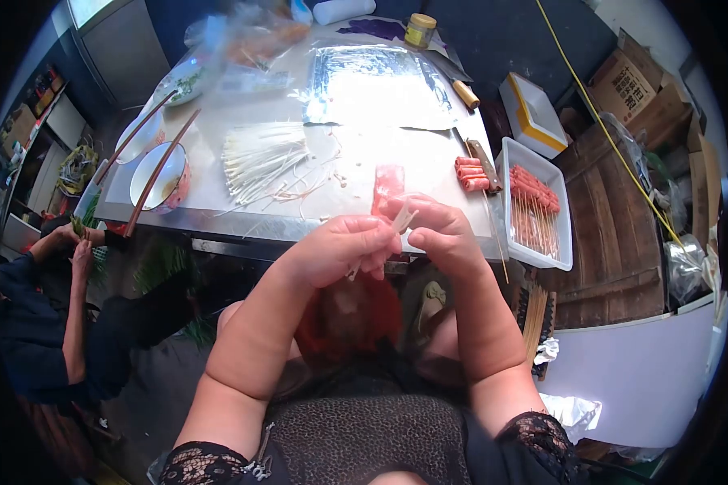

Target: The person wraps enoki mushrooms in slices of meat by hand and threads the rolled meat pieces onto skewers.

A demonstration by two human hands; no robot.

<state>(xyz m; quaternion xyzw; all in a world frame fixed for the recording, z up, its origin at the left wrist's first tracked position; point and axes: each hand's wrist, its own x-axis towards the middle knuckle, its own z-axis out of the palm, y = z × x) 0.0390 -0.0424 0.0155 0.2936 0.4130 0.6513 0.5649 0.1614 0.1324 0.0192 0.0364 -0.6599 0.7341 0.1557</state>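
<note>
A small bunch of enoki mushrooms [404,218] is between my hands, above the table's near edge. My left hand [349,246] is closed around it, with pale stems showing below the fingers. The curled fingers of my right hand [441,230] touch the bunch's other end, the thumb slightly apart. Just beyond my fingers, a thin pink slice of meat [389,179] lies flat on the table. To its left is a loose pile of enoki mushrooms [263,158], with several stray stems. Several rolled meat pieces [471,173] sit at the right, on a skewer.
A white tray [569,214] of meat skewers stands at the right edge. Behind are a foil sheet [380,85], a knife [465,93] and a jar [420,31]. Bowls [166,182] with chopsticks stand left. A co-worker [65,315] handles greens at far left.
</note>
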